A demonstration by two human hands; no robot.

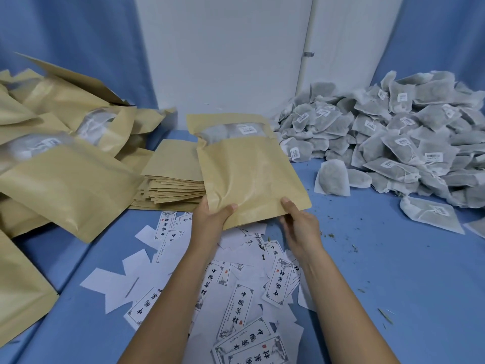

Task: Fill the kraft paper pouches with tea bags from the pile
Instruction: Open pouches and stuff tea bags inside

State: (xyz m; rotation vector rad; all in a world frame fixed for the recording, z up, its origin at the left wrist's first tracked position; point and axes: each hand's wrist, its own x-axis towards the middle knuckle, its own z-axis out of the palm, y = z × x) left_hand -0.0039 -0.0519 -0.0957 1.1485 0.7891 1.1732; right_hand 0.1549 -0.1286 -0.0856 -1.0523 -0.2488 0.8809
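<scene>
The white paper labels (242, 308) lying on the blue table (393, 285) have big black Chinese words on them. They read 中国茶材, one sign under the other, inside a thin black frame. A small red stamp sits beside the words. The little white tags on the tea bags (404, 143) have dark bar marks, too small to read.

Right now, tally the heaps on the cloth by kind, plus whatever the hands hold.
Heap of filled pouches: 1
Stack of flat pouches: 1
Pile of tea bags: 1
Scatter of labels: 1
Held pouch: 1
Total: 5
</scene>
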